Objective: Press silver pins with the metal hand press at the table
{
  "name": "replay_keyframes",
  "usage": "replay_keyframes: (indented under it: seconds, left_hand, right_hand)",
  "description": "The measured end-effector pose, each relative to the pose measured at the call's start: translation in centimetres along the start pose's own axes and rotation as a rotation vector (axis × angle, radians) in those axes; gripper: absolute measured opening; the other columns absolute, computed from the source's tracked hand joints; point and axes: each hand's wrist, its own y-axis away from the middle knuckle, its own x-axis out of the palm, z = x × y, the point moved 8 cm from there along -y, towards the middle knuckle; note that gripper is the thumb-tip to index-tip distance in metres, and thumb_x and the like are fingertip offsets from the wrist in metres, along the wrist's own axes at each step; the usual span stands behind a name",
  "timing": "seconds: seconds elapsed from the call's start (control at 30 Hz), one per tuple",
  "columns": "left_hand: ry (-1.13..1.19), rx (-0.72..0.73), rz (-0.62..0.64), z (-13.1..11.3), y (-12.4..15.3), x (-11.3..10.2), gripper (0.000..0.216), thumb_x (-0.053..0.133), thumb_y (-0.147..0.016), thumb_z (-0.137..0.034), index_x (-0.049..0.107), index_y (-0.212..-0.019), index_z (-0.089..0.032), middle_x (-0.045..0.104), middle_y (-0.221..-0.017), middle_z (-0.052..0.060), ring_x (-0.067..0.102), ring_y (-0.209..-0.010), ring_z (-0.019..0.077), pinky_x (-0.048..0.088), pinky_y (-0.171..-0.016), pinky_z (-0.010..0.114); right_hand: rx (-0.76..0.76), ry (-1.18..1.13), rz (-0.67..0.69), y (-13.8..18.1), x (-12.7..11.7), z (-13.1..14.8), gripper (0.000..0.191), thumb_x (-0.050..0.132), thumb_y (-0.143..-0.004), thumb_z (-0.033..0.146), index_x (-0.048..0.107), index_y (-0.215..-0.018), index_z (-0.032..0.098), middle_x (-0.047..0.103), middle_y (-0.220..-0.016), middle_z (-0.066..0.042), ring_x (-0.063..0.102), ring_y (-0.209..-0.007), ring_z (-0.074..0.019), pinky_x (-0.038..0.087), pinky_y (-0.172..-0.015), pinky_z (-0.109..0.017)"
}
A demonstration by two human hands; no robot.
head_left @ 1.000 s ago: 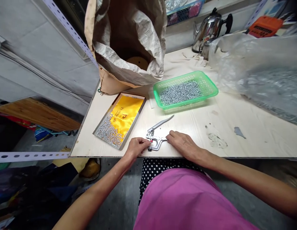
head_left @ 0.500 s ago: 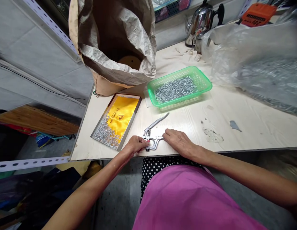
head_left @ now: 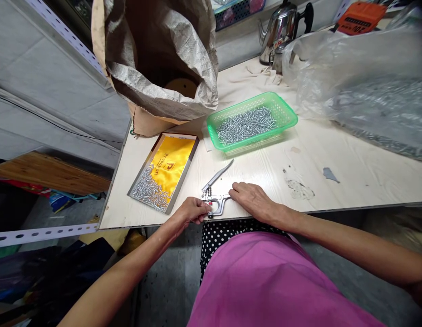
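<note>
Grey metal snap-fastener pliers [head_left: 217, 198] lie at the table's front edge, with one handle raised up and away from the other and a small red part showing at the jaw. My right hand [head_left: 252, 198] has its fingers closed around the end of the lower handle. At the jaw end, my left hand [head_left: 193, 210] is closed in a pinch; what sits between its fingertips is too small to make out. Left of the pliers lies a shallow tray [head_left: 182, 181] with a yellow lining, and small silvery metal pieces [head_left: 150, 190] heaped in its near part.
A green plastic basket [head_left: 220, 146] of silvery metal pieces stands behind the pliers. An open paper-lined sack [head_left: 197, 102] rises at the back left. On the right lies a big clear plastic bag [head_left: 364, 100] of metal pieces. A steel kettle [head_left: 278, 32] stands at the back.
The whole view has shifted slightly. Both hands keep their places on the pliers, with the left fingertips still pinched at the jaw.
</note>
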Motion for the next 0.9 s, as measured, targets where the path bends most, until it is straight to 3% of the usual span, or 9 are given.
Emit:
replay_keyframes:
  seconds: [0.07,0.1,0.23,0.37,0.53,0.73,0.8,0.9]
  left_hand:
    - [-0.008,-0.003,0.005,0.0,0.2,0.2,0.038,0.076,-0.069,-0.042,0.053,-0.055,-0.015,0.050,-0.044,-0.006,0.043,-0.039,0.0054,0.033,-0.041,0.018]
    - [-0.009,-0.002,0.004,0.0,0.3,0.3,0.037,0.076,-0.069,-0.041,0.053,-0.055,-0.015,0.050,-0.044,-0.006,0.044,-0.039,0.0054,0.032,-0.041,0.018]
    - [-0.003,-0.013,-0.022,0.2,0.5,0.3,0.033,0.074,-0.071,-0.039,0.055,-0.058,-0.015,0.049,-0.044,-0.006,0.044,-0.039,0.0057,0.033,-0.041,0.018]
    - [-0.006,-0.025,-0.045,0.4,0.6,0.2,0.032,0.074,-0.072,-0.038,0.055,-0.059,-0.015,0.049,-0.044,-0.007,0.044,-0.039,0.0058,0.033,-0.041,0.018]
    - [0.000,-0.022,-0.036,0.1,0.7,0.3,0.034,0.076,-0.071,-0.038,0.054,-0.058,-0.016,0.048,-0.044,-0.007,0.043,-0.038,0.0060,0.034,-0.042,0.019]
    - [-0.074,-0.051,-0.037,0.4,1.1,0.3,0.034,0.065,-0.082,-0.037,0.052,-0.059,-0.017,0.047,-0.043,-0.006,0.043,-0.038,0.0077,0.035,-0.045,0.021]
    - [-0.216,0.025,-0.136,0.1,1.7,-0.2,0.034,0.061,-0.085,-0.039,0.054,-0.061,-0.017,0.051,-0.048,-0.004,0.049,-0.045,0.0108,0.039,-0.049,0.024]
    - [-0.529,0.334,-0.445,-2.5,3.5,-0.8,0.027,0.058,-0.088,-0.040,0.064,-0.077,-0.016,0.064,-0.076,0.004,0.061,-0.074,0.0183,0.047,-0.067,0.029]
  right_hand:
    - [-0.043,-0.040,-0.033,-0.2,-0.5,-0.3,0.007,0.054,-0.093,0.022,0.060,-0.093,0.018,0.059,-0.105,-0.010,0.053,-0.091,-0.0216,0.039,-0.071,-0.032]
    - [-0.063,-0.049,-0.056,-0.4,-0.8,-0.6,0.014,0.060,-0.091,0.030,0.060,-0.098,0.017,0.058,-0.115,-0.012,0.052,-0.099,-0.0241,0.042,-0.077,-0.034]
    - [-0.098,0.003,-0.075,-1.8,-1.3,-2.2,0.077,0.078,-0.072,0.051,0.045,-0.132,0.016,0.035,-0.148,-0.021,0.034,-0.132,-0.0376,0.037,-0.099,-0.050]
    - [-0.150,0.053,-0.023,-3.3,-0.9,-3.0,0.097,0.082,-0.060,0.059,0.042,-0.134,0.012,0.042,-0.142,-0.022,0.035,-0.131,-0.0394,0.034,-0.102,-0.050]
    - [-0.187,0.113,-0.014,-4.5,-1.1,-2.8,0.096,0.078,-0.058,0.066,0.046,-0.129,0.009,0.054,-0.120,-0.018,0.049,-0.108,-0.0338,0.038,-0.092,-0.046]
    - [-0.146,0.141,0.053,-4.6,-1.1,-2.4,0.066,0.075,-0.067,0.061,0.059,-0.107,0.011,0.057,-0.109,-0.014,0.048,-0.099,-0.0303,0.037,-0.082,-0.040]
    - [-0.133,0.127,0.061,-4.2,-1.1,-2.2,0.057,0.076,-0.070,0.056,0.061,-0.103,0.012,0.058,-0.108,-0.013,0.048,-0.099,-0.0295,0.037,-0.081,-0.039]
    - [-0.120,0.091,0.054,-3.8,-1.3,-1.9,0.050,0.076,-0.073,0.050,0.061,-0.102,0.012,0.057,-0.107,-0.013,0.048,-0.100,-0.0282,0.037,-0.080,-0.037]
